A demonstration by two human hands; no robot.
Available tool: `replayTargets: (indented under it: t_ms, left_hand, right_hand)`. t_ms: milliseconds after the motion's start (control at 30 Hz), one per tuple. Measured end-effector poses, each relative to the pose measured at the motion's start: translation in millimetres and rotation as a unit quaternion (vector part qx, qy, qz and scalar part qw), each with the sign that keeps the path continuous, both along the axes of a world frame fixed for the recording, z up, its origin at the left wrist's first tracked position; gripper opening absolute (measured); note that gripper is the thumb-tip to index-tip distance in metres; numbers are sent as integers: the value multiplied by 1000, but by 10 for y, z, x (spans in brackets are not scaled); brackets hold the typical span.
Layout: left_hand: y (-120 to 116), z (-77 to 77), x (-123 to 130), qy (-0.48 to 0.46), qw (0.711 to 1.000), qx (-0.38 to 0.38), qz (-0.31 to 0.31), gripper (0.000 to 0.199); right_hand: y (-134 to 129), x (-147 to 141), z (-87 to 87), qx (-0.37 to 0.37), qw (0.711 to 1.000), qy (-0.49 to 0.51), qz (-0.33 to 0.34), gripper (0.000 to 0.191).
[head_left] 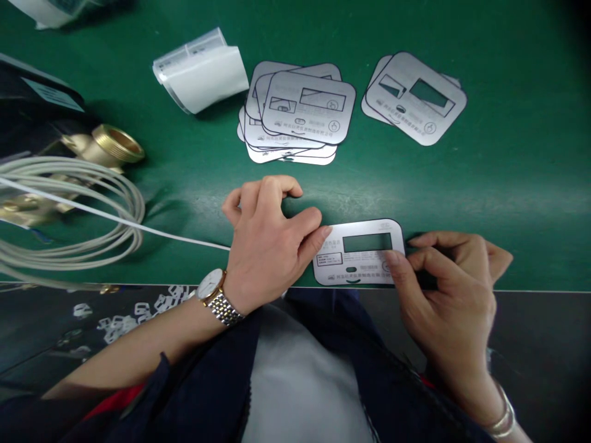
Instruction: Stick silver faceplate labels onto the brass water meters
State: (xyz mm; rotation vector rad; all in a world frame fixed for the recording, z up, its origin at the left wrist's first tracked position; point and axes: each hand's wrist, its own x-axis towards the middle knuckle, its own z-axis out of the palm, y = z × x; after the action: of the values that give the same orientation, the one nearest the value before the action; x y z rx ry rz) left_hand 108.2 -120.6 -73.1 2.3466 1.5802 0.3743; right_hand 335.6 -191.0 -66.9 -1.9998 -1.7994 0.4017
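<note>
A silver label plate with a rectangular window lies at the near edge of the green table. My left hand, a watch on its wrist, rests at the plate's left end, thumb on its upper left corner and the other fingers curled on the table. My right hand pinches the plate's right end, thumb on top and fingers at the far side. Farther back is a pile of similar plates, with a smaller pile to its right.
A curled roll of white label sheet lies left of the larger pile. On the left are a brass fitting and a coil of pale cable, one strand reaching my left wrist. Small white pieces lie below the table edge.
</note>
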Motion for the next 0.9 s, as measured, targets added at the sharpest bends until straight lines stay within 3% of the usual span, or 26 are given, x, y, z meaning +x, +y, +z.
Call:
replayTargets:
  t_ms: [900]
  left_hand:
    - [-23,-27,25,-21,999,28,6,38]
  right_hand:
    - [-3,-17,-5,22,1000,4,-2,36]
